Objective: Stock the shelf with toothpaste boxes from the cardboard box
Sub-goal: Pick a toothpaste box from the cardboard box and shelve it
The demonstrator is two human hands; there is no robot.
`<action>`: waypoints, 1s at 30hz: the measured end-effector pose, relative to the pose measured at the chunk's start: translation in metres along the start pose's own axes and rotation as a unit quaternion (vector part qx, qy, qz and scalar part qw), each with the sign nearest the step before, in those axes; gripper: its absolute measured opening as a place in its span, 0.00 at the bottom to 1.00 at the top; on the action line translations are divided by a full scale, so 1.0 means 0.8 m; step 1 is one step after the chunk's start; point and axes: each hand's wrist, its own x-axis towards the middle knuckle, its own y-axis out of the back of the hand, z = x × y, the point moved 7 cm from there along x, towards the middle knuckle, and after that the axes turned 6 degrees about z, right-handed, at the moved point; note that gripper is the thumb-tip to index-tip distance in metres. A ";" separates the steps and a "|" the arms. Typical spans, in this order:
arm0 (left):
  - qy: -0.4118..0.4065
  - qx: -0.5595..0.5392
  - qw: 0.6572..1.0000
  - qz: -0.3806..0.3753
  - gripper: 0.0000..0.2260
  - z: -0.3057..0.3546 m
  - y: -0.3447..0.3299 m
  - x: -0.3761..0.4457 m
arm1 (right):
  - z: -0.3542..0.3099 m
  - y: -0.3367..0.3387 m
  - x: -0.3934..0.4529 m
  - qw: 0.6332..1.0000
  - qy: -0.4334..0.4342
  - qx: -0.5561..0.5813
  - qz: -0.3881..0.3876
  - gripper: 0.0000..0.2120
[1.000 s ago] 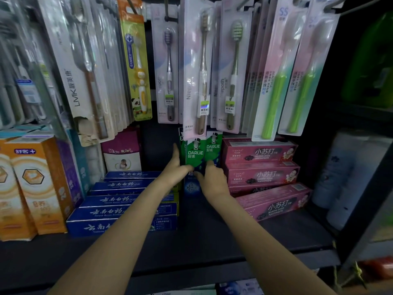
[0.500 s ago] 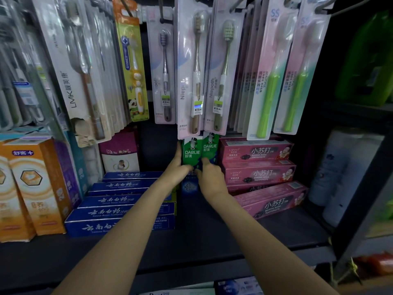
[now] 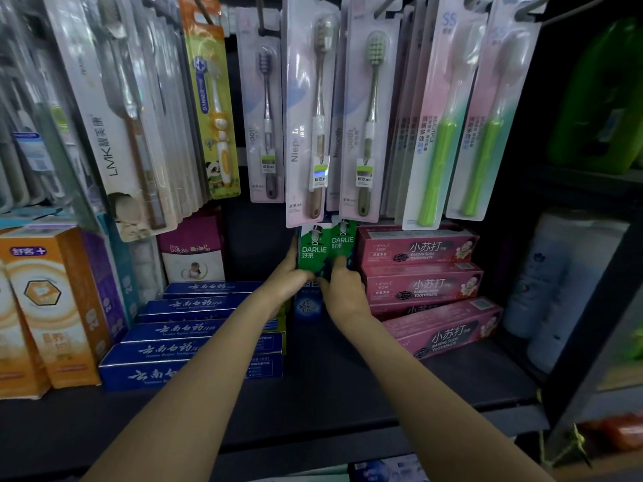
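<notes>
Two green Darlie toothpaste boxes [image 3: 314,250] stand upright side by side at the back of the dark shelf [image 3: 313,405], their tops tucked behind hanging toothbrush packs. My left hand [image 3: 287,278] grips the left box along its left edge and lower front. My right hand [image 3: 342,288] presses on the lower part of the right green box [image 3: 342,238]. A blue box [image 3: 308,306] shows below, between my hands. The cardboard box is not in view.
Blue toothpaste boxes [image 3: 195,346] lie stacked to the left, pink baking soda boxes [image 3: 422,283] to the right. Orange boxes [image 3: 52,307] stand at far left. Toothbrush packs [image 3: 313,116] hang low over the shelf. White bottles [image 3: 556,290] sit beyond the right upright.
The two green boxes have risen slightly and stand straighter against the back; both hands stay on them. The camera has tilted a little.
</notes>
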 end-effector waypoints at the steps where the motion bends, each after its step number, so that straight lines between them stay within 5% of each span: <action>1: 0.001 -0.002 1.000 0.002 0.37 0.000 -0.001 0.000 | 0.001 0.002 -0.001 1.000 -0.001 0.006 0.002 0.18; 8: 0.003 0.008 1.000 -0.005 0.39 0.005 -0.009 0.009 | 0.004 0.006 0.006 1.000 -0.004 0.001 0.005 0.11; 30: 0.012 -0.049 0.998 0.029 0.38 -0.007 0.011 0.007 | 0.000 0.003 -0.002 1.000 -0.008 0.030 0.004 0.14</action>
